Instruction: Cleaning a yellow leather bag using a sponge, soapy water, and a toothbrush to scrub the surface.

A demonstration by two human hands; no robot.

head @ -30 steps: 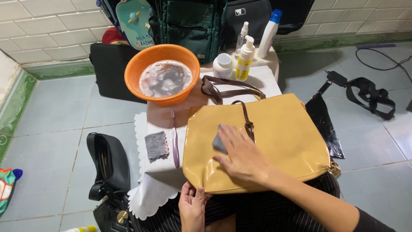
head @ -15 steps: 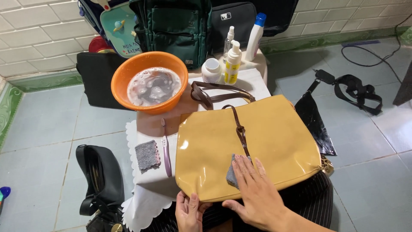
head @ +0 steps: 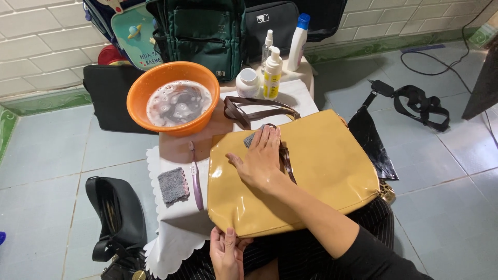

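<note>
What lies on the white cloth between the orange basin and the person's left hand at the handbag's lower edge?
In the head view, between the orange basin and the left hand lie a purple toothbrush and a grey sponge.
</note>
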